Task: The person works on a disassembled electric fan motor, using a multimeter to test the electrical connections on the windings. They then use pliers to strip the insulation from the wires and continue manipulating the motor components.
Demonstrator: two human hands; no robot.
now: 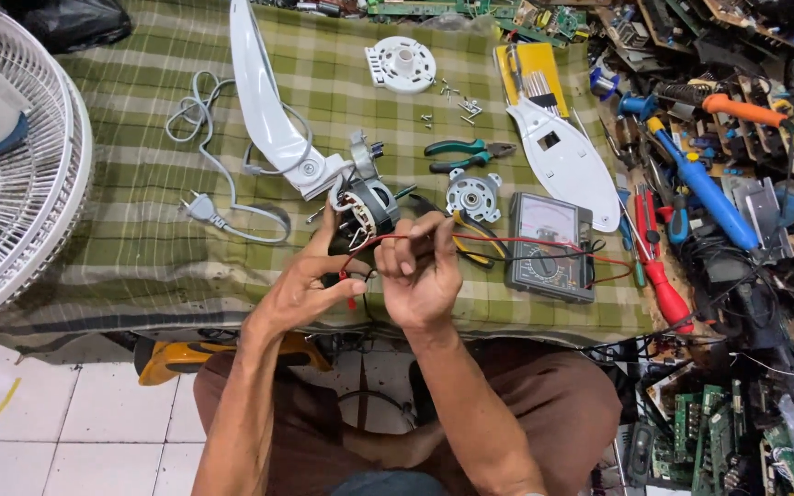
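Note:
A bare fan motor (367,208) sits on the green checked cloth (140,211), still joined to the white fan neck (264,101). My left hand (310,285) is just below the motor, pinching a red probe tip between thumb and fingers. My right hand (418,271) is beside it, fingers curled around the red lead and thin wires coming from the motor. The red and black leads run right to an analogue multimeter (549,248) lying flat on the cloth.
Green-handled pliers (461,152), a round motor cover (473,195), yellow cutters (470,241), loose screws (452,101), a white round plate (401,64) and white housing shell (567,161) lie around. A fan guard (11,174) stands left. Tools and circuit boards (737,184) crowd the right.

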